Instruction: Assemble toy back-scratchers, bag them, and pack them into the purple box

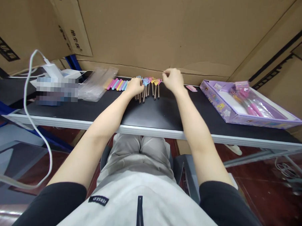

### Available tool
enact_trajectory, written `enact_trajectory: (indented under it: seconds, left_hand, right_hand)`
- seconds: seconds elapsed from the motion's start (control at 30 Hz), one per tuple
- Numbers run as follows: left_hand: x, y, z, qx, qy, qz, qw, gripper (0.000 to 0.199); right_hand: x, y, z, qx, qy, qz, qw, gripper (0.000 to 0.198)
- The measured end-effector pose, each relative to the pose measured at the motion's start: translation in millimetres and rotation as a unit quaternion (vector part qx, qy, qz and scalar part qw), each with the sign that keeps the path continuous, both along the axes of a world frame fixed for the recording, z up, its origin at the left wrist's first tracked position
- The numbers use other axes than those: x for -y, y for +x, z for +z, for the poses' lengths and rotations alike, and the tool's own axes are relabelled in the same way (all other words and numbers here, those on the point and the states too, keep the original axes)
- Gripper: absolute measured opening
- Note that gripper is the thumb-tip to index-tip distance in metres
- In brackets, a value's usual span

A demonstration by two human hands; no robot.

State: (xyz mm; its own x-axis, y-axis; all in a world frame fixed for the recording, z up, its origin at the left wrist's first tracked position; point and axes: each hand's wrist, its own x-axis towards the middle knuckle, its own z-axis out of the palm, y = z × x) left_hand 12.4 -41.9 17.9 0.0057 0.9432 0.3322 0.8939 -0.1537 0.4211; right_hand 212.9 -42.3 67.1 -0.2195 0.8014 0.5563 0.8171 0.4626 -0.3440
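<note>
Metal-stemmed claws (155, 82) lie on the bench (153, 116); I see the left hand (135, 86) against them, the right hand (172, 81) curled nearby, either's grip unclear.

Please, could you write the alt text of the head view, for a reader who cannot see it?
A person's left hand is at a cluster of colourful claw-shaped heads on metallic rods on a black table, with the curled right hand just beside them. Coloured sticks lie left; a purple box with plastic-wrapped items lies right.
</note>
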Motion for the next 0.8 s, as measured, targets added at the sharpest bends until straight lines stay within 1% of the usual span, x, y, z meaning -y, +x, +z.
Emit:
enact_trajectory:
  seconds: [0.03,0.1,0.13,0.2,0.27,0.37,0.53,0.7,0.8]
  left_hand:
    - [2.1,3.2,0.1,-0.011,-0.009,-0.004,1.000,0.016]
    - [5.5,8.7,-1.1,-0.038,-0.022,-0.020,0.999,0.013]
    - [6.6,10.7,-2.2,-0.054,-0.024,-0.030,0.998,0.014]
    - [7.9,13.3,-5.0,-0.082,-0.023,-0.041,0.995,0.016]
    - [8.1,14.7,-7.7,-0.096,-0.018,-0.042,0.994,0.018]
    - [7.5,16.6,-10.6,-0.085,-0.017,-0.038,0.996,0.020]
    - [3.7,20.6,-14.5,-0.077,-0.019,-0.030,0.996,0.025]
    - [-7.4,20.4,-21.7,-0.019,-0.033,0.005,0.999,0.024]
    - [-14.7,18.3,-27.0,0.004,-0.016,0.012,1.000,0.023]
  right_hand:
    - [-1.2,-2.9,-11.0,0.021,-0.028,-0.018,0.999,0.025]
    - [2.0,-7.0,-27.0,0.073,-0.088,-0.031,0.993,0.023]
    - [5.0,-8.4,-31.5,0.094,-0.109,-0.029,0.989,0.023]
    - [10.7,-10.2,-34.4,0.118,-0.129,-0.023,0.984,0.026]
    - [13.6,-11.4,-33.2,0.121,-0.126,-0.019,0.984,0.029]
    - [13.7,-13.3,-31.8,0.116,-0.121,-0.009,0.986,0.030]
    - [15.0,-17.8,-35.0,0.122,-0.135,-0.004,0.983,0.030]
    - [15.3,-19.6,-37.2,0.122,-0.146,0.008,0.982,0.031]
    - [13.6,-19.2,-38.4,0.111,-0.147,0.017,0.983,0.029]
